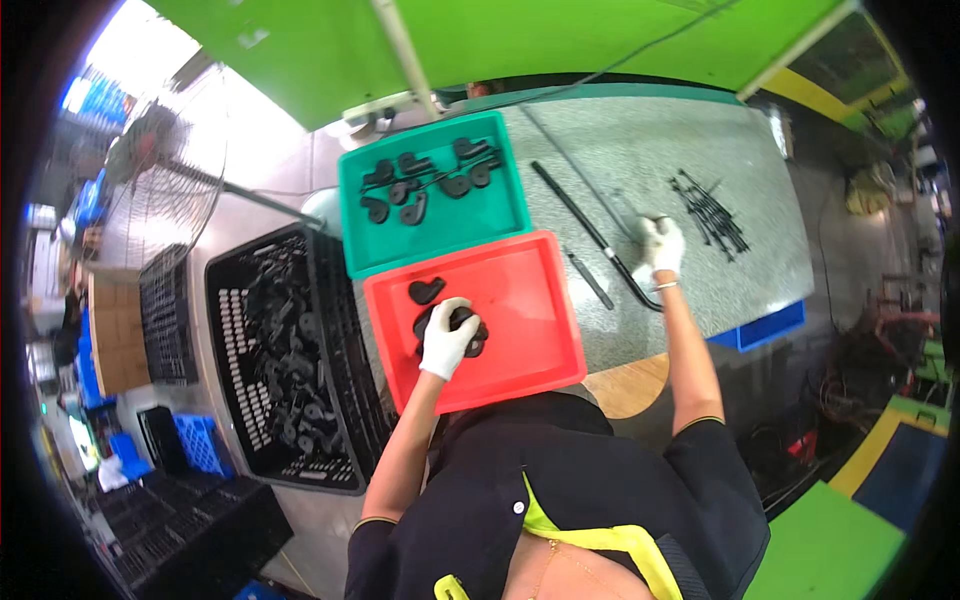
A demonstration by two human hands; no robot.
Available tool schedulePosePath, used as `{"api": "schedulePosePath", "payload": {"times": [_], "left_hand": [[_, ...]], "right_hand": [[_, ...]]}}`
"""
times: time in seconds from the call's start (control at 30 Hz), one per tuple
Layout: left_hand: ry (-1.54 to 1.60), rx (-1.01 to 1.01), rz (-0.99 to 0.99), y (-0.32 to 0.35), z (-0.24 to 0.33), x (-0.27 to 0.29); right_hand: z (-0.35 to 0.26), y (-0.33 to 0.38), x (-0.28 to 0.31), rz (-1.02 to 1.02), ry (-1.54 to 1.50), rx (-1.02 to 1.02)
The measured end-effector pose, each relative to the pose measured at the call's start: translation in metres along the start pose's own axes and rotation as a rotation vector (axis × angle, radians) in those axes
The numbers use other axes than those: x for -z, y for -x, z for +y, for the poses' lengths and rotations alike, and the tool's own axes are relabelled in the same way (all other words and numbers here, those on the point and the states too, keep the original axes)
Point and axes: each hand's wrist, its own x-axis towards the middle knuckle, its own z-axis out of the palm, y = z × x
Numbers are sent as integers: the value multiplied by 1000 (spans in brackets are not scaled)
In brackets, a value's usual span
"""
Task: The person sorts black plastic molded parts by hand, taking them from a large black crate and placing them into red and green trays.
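My left hand (446,340), in a white glove, is closed over the red tray (530,350), its fingers curled round a black curved plastic part (462,320). Other black parts lie under and beside it, partly hidden by the glove; one curved part (427,291) rests apart, farther up the tray. Over the grey table my right hand (662,245), also gloved, has its fingers closed at the near end of a thin grey rod (575,160); the grip itself is blurred. Just left of that hand lies a long black bar with a bent end (572,208).
Behind the red tray sits a green tray (430,240) with several black parts. A black crate (355,400) full of similar parts stands at left. A short dark tool (588,279) and a pile of black bolt-like pieces (710,215) lie on the table (740,150).
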Motion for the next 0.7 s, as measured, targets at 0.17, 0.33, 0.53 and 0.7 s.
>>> {"api": "schedulePosePath", "payload": {"times": [0.17, 0.33, 0.53, 0.7], "left_hand": [[-482, -248, 4, 2, 5, 6], [-905, -246, 132, 9, 18, 1], [-876, -315, 320, 19, 20, 10], [-790, -283, 404, 40, 19, 22]], "right_hand": [[9, -34, 28, -199, 827, -185], [-93, -46, -17, 158, 336, 510], [-217, -59, -180, -508, -144, 548], [-242, -58, -226, -635, 300, 503]]}}
